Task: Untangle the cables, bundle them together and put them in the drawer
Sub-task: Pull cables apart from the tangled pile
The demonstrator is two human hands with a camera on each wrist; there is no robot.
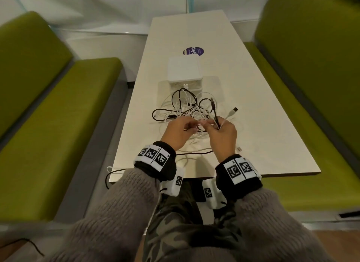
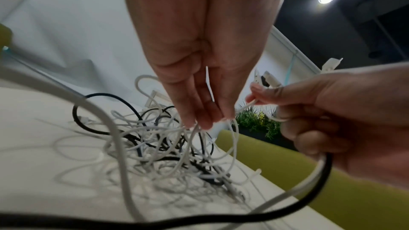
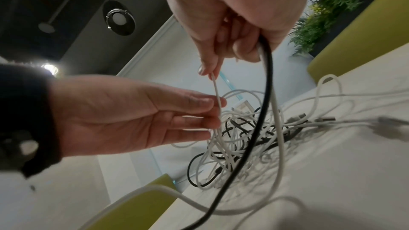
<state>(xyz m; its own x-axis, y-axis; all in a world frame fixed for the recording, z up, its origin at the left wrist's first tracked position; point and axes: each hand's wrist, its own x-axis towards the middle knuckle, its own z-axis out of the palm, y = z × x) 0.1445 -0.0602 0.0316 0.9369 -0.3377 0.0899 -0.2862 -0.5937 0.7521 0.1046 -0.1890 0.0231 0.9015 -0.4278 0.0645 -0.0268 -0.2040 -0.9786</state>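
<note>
Thin white cable strand (image 3: 215, 90): runs upright betw. my grips. R hand (image 3: 232, 15) pinches top, fist also round thick black lead (image 3: 266, 76). L hand (image 3: 132, 116) pinches just below. White-and-black cable tangle (image 3: 243, 137) underneath.

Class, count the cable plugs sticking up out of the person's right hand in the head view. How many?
2. A black plug stands above the right hand; a white USB plug leans to its right. More may be hidden in the tangle.

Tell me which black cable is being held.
The black cable hanging from the right hand, gripped alongside a white one; other black loops lie in the tangle.
</note>
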